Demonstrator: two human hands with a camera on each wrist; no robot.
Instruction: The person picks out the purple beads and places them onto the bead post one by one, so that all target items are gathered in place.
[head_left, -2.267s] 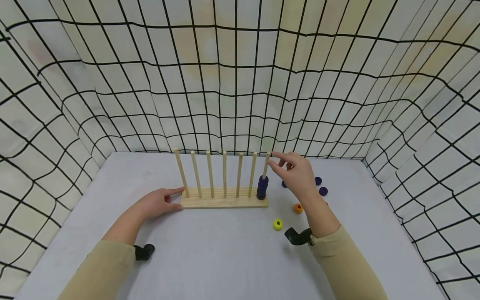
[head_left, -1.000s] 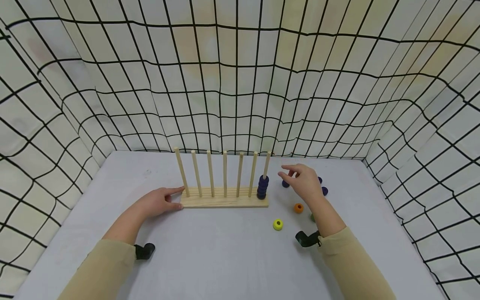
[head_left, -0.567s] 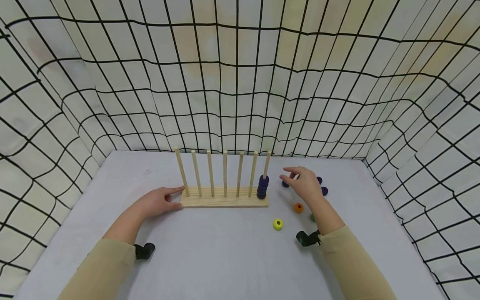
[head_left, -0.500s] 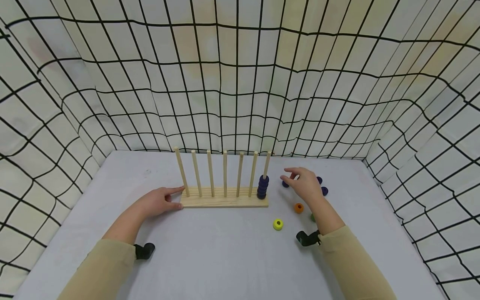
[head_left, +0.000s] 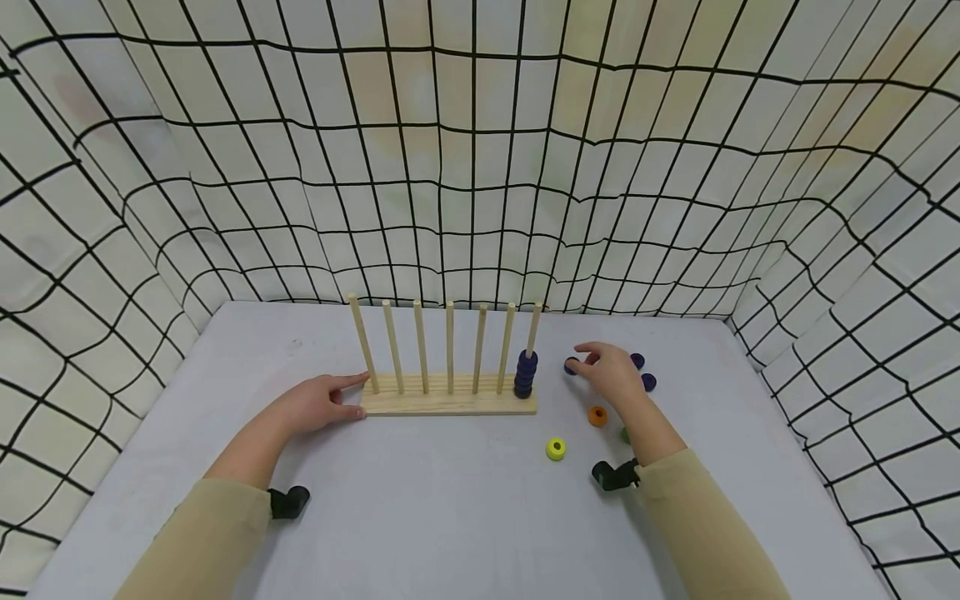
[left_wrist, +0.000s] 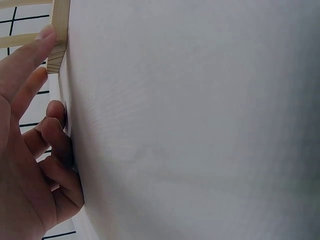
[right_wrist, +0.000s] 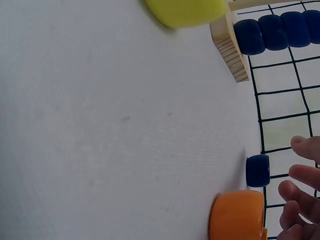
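Observation:
A wooden counting rack [head_left: 450, 406] with a row of upright pegs stands on the table, and several dark blue beads [head_left: 525, 375] are stacked on its rightmost peg. My left hand [head_left: 313, 406] holds the rack's left end, thumb at the front corner and index finger at the back corner; the other fingers are curled beside it in the left wrist view. My right hand [head_left: 611, 372] is low over the table right of the rack, thumb and fingers apart and holding nothing. Close by its fingertips lies a loose dark blue bead [head_left: 570, 366], seen side-on in the right wrist view.
Two more dark blue beads [head_left: 648, 382] lie beyond the right hand. An orange bead [head_left: 597, 416], a yellow bead [head_left: 555, 449] and a partly hidden green bead [head_left: 625, 434] lie nearer. A black net [head_left: 472, 192] over white cloth surrounds the table's back and sides.
My right hand has left the top of the rightmost peg and come down to the right, beside the loose blue bead. The left hand and the rack have stayed in place.

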